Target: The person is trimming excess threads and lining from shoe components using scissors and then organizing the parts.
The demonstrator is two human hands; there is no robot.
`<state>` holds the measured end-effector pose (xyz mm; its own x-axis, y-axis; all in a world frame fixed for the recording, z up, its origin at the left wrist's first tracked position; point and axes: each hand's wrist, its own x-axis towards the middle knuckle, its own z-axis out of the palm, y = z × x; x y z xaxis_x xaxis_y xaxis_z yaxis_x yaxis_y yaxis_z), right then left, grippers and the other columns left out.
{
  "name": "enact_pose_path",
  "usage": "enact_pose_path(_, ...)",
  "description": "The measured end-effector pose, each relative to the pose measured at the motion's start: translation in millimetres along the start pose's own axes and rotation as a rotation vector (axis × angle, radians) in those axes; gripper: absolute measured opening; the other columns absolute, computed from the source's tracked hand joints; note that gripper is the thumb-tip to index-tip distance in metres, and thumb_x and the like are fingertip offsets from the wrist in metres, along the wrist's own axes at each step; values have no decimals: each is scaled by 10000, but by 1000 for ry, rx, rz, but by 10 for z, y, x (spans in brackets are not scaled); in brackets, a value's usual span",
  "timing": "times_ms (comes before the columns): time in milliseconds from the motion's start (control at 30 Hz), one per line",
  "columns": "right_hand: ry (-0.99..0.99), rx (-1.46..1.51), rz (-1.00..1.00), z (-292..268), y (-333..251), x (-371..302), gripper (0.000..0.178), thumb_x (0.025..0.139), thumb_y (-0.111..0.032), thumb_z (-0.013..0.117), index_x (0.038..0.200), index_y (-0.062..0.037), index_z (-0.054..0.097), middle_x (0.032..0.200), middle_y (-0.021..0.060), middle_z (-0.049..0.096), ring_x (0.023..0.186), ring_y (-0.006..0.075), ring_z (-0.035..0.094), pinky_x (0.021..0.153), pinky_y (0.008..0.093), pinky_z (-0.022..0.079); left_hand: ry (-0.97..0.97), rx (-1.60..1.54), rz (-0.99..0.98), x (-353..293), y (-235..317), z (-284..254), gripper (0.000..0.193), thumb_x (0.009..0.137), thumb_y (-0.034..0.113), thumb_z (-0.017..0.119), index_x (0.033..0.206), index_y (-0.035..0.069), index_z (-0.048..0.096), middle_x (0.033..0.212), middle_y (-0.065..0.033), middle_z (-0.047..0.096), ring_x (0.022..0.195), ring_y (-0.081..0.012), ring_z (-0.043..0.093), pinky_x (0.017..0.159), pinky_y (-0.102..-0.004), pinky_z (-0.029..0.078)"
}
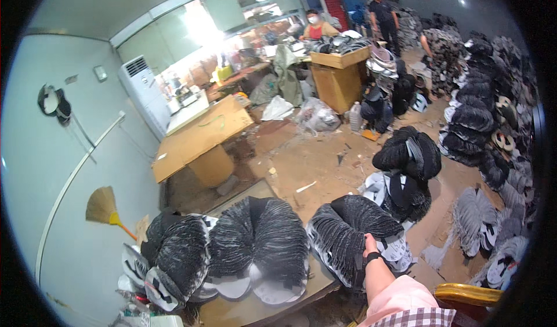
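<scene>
My right hand (371, 244), with a dark band at the wrist, reaches in from the lower right. It grips the near edge of a fanned stack of black shoe-upper pieces (339, 234) with white undersides; most of its fingers are hidden. That stack lies at the right end of a low table (272, 312). To its left sits a second fanned stack of the same pieces (258, 246), with white rounded ends toward me. A third stack (177, 257) leans at the table's left end. My left hand is out of view.
More dark bundles (406, 153) stand on the floor beyond, with tall piles (473, 112) along the right. A yellow-edged chair (467, 294) is at lower right. A broom (103, 206) leans on the left wall. Cardboard (203, 135) covers a bench. Several people are farther back.
</scene>
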<state>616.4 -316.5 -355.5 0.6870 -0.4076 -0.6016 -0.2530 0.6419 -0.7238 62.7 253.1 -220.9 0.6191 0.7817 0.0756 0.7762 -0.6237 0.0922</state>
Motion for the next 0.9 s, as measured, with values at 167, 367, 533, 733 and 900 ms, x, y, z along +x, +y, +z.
enact_pose_path(167, 144, -216, -419, 176, -591, -625, 271, 790, -198, 578, 618, -3, 504, 588, 2, 497, 567, 124, 427, 540, 314, 335, 7, 11, -30, -23, 770, -527, 353, 817, 403, 587, 984, 102, 664, 1381, -284, 282, 1265, -421, 263, 1023, -541, 216)
enact_pose_path(367, 245, -484, -753, 246, -983, -1411, 381, 804, -213, 584, 561, 12, 394, 497, 78, 344, 514, 126, 324, 488, 340, 314, -2, 58, -30, -2, 1378, -1078, 351, 821, 413, 583, 985, 114, 665, 1407, -270, 258, 1295, -413, 231, 1038, -545, 190)
enact_pose_path(533, 178, -399, -903, 249, -1392, -1888, 420, 813, -204, 588, 541, -3, 341, 499, 25, 300, 518, 93, 298, 468, 317, 282, -53, 89, -23, -68, 1567, -1190, 350, 824, 421, 579, 986, 124, 667, 1429, -258, 238, 1319, -406, 204, 1050, -549, 168)
enact_pose_path(733, -52, -365, -989, 403, -1736, -2555, 400, 801, -146, 620, 525, -7, 366, 500, -12, 327, 514, 66, 319, 458, 296, 284, -99, 5, -21, -174, 1854, -1461, 402, 805, 413, 609, 1036, 84, 627, 1435, -240, 230, 1309, -394, 219, 1029, -563, 158)
enact_pose_path(900, -378, -432, -1058, 795, -1863, -3103, 362, 799, -122, 624, 536, 8, 412, 497, 5, 339, 499, 72, 341, 459, 284, 297, -94, -305, 287, -210, 2229, -1584, 370, 838, 321, 605, 1082, 43, 579, 1250, -235, 472, 1189, -384, 411, 998, -411, 331)
